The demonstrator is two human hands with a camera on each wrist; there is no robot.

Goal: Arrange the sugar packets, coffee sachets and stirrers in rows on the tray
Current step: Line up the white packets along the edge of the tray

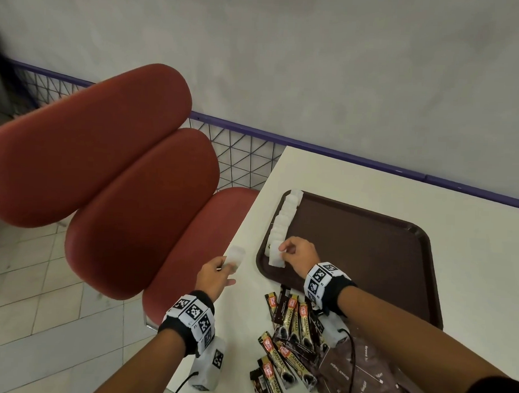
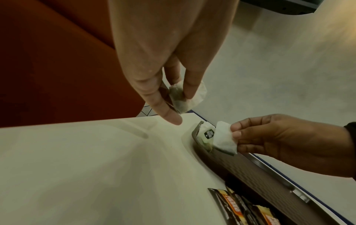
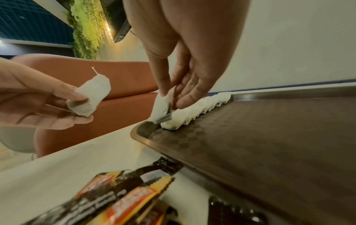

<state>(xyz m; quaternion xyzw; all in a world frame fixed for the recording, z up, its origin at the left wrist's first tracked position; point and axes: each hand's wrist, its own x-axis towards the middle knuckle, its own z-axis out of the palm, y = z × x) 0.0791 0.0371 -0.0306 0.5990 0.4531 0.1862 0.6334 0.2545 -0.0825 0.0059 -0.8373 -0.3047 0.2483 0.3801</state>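
A brown tray (image 1: 368, 253) lies on the white table (image 1: 326, 175). Along its left edge runs a row of several white sugar packets (image 1: 284, 217). My right hand (image 1: 297, 253) pinches one more white packet (image 1: 275, 257) at the near end of that row, just above the tray (image 3: 250, 144), as the right wrist view shows with the packet (image 3: 161, 109) tilted. My left hand (image 1: 217, 274) holds another white packet (image 1: 235, 255) over the table's left edge, with the packet (image 2: 185, 97) between thumb and fingers. Coffee sachets (image 1: 288, 338) lie in a loose heap near the tray's front.
Brown sugar sachets (image 1: 361, 376) lie under my right forearm at the table's front. A red cushioned bench (image 1: 121, 168) stands left of the table. A purple rail (image 1: 371, 159) runs behind along the wall.
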